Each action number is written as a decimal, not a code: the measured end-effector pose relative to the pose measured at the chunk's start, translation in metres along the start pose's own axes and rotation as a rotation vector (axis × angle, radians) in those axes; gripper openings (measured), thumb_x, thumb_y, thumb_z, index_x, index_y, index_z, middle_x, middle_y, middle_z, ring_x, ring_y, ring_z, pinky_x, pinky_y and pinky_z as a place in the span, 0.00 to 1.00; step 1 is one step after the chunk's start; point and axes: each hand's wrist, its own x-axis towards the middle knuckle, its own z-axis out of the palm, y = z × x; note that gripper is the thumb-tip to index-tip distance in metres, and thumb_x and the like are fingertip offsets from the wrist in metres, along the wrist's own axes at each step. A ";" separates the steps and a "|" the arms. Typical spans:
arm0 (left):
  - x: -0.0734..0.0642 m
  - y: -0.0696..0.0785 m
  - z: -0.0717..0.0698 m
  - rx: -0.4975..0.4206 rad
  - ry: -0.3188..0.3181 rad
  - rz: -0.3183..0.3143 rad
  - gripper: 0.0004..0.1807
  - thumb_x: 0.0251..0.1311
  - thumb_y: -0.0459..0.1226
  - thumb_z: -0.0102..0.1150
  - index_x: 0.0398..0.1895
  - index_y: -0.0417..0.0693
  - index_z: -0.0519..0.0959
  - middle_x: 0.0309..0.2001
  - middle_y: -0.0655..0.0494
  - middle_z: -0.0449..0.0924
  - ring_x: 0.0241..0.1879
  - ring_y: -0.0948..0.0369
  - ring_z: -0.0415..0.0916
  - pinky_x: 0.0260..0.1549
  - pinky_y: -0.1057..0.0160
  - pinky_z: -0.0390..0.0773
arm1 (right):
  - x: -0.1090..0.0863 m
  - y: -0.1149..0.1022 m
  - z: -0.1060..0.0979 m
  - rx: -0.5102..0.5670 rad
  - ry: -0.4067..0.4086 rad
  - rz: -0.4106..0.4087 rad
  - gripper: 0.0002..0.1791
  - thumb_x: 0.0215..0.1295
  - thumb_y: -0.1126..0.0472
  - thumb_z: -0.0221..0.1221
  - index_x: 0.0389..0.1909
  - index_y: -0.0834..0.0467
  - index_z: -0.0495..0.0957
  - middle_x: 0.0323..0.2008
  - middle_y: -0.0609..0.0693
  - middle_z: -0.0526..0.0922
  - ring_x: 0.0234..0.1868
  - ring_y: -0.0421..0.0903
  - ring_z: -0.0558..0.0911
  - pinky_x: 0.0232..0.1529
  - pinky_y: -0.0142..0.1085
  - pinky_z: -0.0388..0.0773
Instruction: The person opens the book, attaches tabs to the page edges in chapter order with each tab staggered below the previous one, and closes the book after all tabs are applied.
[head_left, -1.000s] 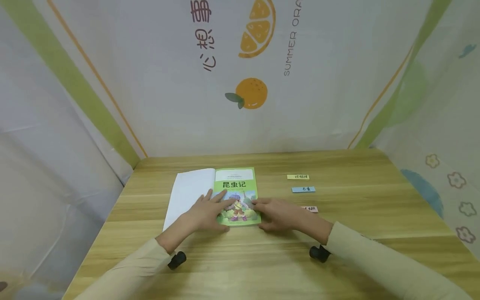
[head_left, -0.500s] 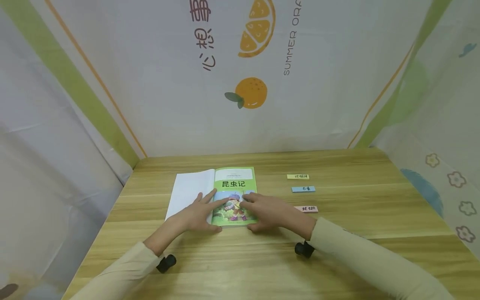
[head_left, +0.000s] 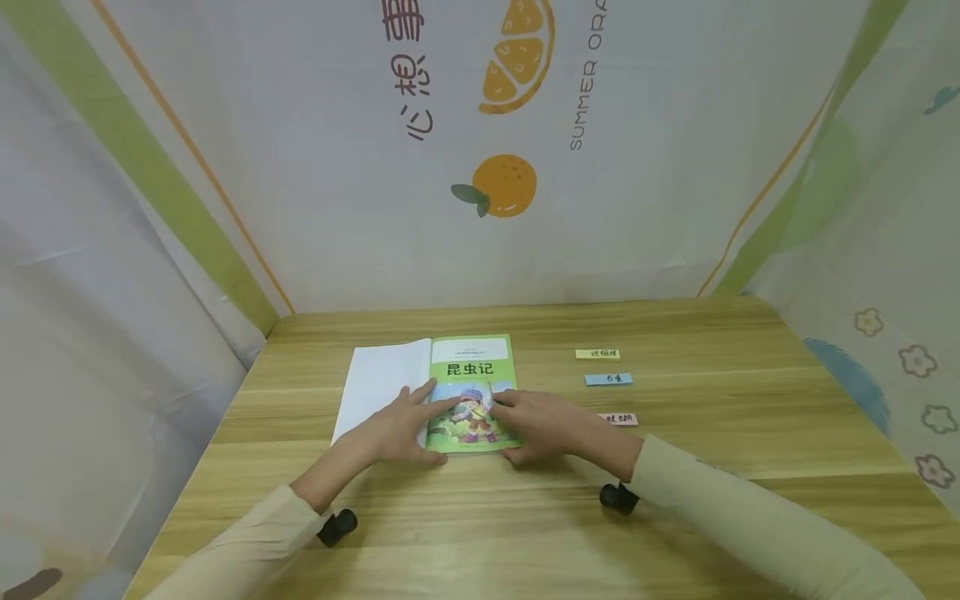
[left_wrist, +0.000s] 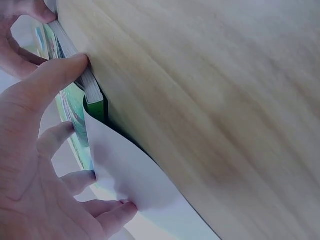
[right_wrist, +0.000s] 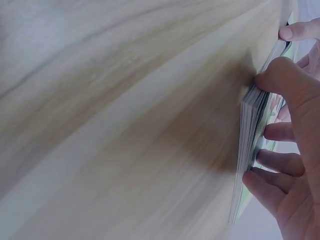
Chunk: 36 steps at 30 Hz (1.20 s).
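A book (head_left: 471, 350) lies on the wooden table, its white-backed cover (head_left: 378, 379) folded out to the left and a green title page with a cartoon figure face up. Across the inner fold, my left hand (head_left: 393, 429) rests with fingers spread; its thumb (left_wrist: 75, 65) touches the bottom edge of the page block. My right hand (head_left: 543, 423) holds the lower right corner, its thumb (right_wrist: 272, 75) against the bottom edge and bent fingers (right_wrist: 265, 187) along the right edge. The palms' undersides are hidden in the head view.
To the right of the book lie a yellow label strip (head_left: 597, 354), a blue label strip (head_left: 608, 379) and a pink label strip (head_left: 621, 419), all handwritten; my right wrist partly covers the pink one. A printed curtain (head_left: 600, 242) hangs behind the table (head_left: 480, 533).
My right hand has moved left onto the book's lower right part, then slightly back right. My left hand has shifted a little left. The book stays in place.
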 end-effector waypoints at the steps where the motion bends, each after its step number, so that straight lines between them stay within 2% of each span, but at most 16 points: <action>1: 0.001 0.000 0.001 0.006 0.002 0.005 0.46 0.54 0.51 0.75 0.77 0.59 0.66 0.78 0.32 0.46 0.67 0.18 0.46 0.53 0.25 0.68 | -0.001 0.001 0.000 -0.004 0.000 -0.002 0.28 0.62 0.41 0.67 0.53 0.57 0.77 0.64 0.61 0.75 0.57 0.53 0.80 0.55 0.42 0.79; 5: 0.006 0.004 0.005 0.020 0.007 0.012 0.47 0.54 0.53 0.75 0.77 0.61 0.66 0.78 0.33 0.46 0.67 0.19 0.46 0.51 0.28 0.72 | -0.008 0.003 -0.001 -0.011 0.003 -0.008 0.30 0.61 0.42 0.68 0.55 0.59 0.77 0.63 0.62 0.75 0.58 0.55 0.80 0.55 0.43 0.79; 9: 0.012 0.012 0.009 0.032 -0.002 -0.010 0.48 0.52 0.55 0.75 0.77 0.65 0.65 0.79 0.36 0.46 0.68 0.21 0.46 0.49 0.29 0.74 | -0.019 0.006 -0.001 0.009 -0.004 0.010 0.33 0.61 0.42 0.68 0.59 0.60 0.77 0.64 0.62 0.75 0.61 0.56 0.78 0.58 0.45 0.78; 16: 0.018 0.030 0.012 0.060 -0.016 -0.020 0.48 0.53 0.57 0.74 0.78 0.67 0.64 0.79 0.40 0.46 0.70 0.24 0.46 0.43 0.32 0.79 | -0.038 0.015 0.001 0.073 -0.008 0.032 0.34 0.62 0.43 0.68 0.62 0.60 0.76 0.67 0.60 0.72 0.63 0.56 0.76 0.60 0.46 0.76; 20: 0.019 0.035 0.013 0.066 -0.031 -0.024 0.48 0.54 0.58 0.73 0.78 0.67 0.63 0.80 0.42 0.44 0.71 0.25 0.45 0.44 0.32 0.78 | -0.044 0.018 -0.001 0.116 -0.018 0.033 0.35 0.63 0.43 0.69 0.64 0.61 0.76 0.69 0.60 0.71 0.64 0.56 0.75 0.61 0.46 0.75; 27: 0.017 0.032 0.015 0.078 -0.043 -0.040 0.47 0.56 0.59 0.72 0.79 0.66 0.63 0.80 0.44 0.44 0.72 0.27 0.46 0.49 0.29 0.74 | -0.047 0.022 -0.004 0.204 -0.039 0.038 0.38 0.62 0.43 0.70 0.65 0.63 0.76 0.70 0.62 0.68 0.67 0.59 0.72 0.63 0.48 0.73; 36: 0.011 0.030 0.014 0.090 -0.034 -0.004 0.43 0.61 0.57 0.68 0.78 0.60 0.64 0.80 0.42 0.47 0.69 0.25 0.50 0.47 0.26 0.73 | -0.046 0.025 -0.006 0.241 -0.033 0.000 0.34 0.65 0.45 0.68 0.63 0.65 0.77 0.69 0.64 0.70 0.63 0.57 0.76 0.60 0.46 0.76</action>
